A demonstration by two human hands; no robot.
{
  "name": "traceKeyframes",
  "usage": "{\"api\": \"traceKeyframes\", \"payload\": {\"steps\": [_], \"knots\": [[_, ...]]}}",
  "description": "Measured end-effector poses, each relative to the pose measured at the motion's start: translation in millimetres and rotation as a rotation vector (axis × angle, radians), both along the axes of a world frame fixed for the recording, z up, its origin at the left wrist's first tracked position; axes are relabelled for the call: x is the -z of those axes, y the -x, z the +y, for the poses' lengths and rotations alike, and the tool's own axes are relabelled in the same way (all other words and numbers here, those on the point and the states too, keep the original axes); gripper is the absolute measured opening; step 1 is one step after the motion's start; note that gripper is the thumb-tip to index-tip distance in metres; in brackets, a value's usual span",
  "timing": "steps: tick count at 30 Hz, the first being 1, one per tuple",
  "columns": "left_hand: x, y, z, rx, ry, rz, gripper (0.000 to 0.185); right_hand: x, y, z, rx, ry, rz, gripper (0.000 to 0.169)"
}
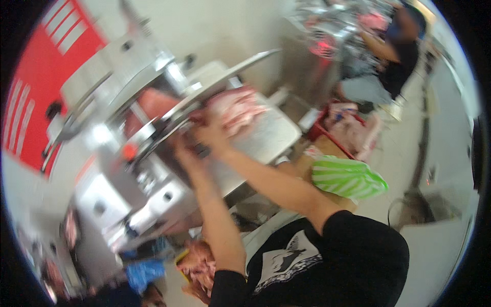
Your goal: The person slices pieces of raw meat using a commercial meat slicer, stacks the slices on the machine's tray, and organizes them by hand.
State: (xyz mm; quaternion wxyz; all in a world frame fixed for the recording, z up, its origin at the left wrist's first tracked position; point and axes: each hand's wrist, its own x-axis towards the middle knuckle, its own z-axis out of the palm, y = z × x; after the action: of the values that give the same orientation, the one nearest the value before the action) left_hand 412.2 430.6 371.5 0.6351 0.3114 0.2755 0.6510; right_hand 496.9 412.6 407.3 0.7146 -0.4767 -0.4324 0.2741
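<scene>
A large metal meat-cutting machine (149,169), apparently a slicer, stands before me. A block of reddish-pink meat (159,103) sits behind its long slanted metal plate (238,73). On the near side, a pile of pale pink meat (238,109) rests on the metal table (264,138). My left hand (184,142) is by the lower part of the plate, close to the machine's red knob (130,151). Just right of it, my right hand (213,134) reaches to the near edge of the meat pile. Motion blur hides the fingers of both hands and any grip.
At upper right another person (402,57) works at a metal counter. A red crate (320,128) with bagged meat and a green-striped plastic bag (349,176) lie to my right. Below my left arm is a yellow-edged container (183,261) of meat, with a blue bag (145,272) nearby.
</scene>
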Motion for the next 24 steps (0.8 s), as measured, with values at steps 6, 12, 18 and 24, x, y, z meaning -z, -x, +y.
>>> {"api": "traceKeyframes", "payload": {"steps": [6,12,18,24], "knots": [[-28,-17,-16,0.042,-0.125,-0.041,0.042,32,-19,-13,-0.068,-0.022,-0.445,0.034],[-3,-4,6,-0.009,0.004,-0.390,0.024,49,-6,-19,-0.155,-0.241,-0.460,0.023],[-11,-6,0,-0.096,0.067,-0.422,0.021,38,-23,-49,-0.107,-0.077,-0.720,0.035],[-17,-6,-8,-0.083,0.000,-0.355,0.022,11,-25,-17,-0.191,0.039,-0.202,0.025]]}}
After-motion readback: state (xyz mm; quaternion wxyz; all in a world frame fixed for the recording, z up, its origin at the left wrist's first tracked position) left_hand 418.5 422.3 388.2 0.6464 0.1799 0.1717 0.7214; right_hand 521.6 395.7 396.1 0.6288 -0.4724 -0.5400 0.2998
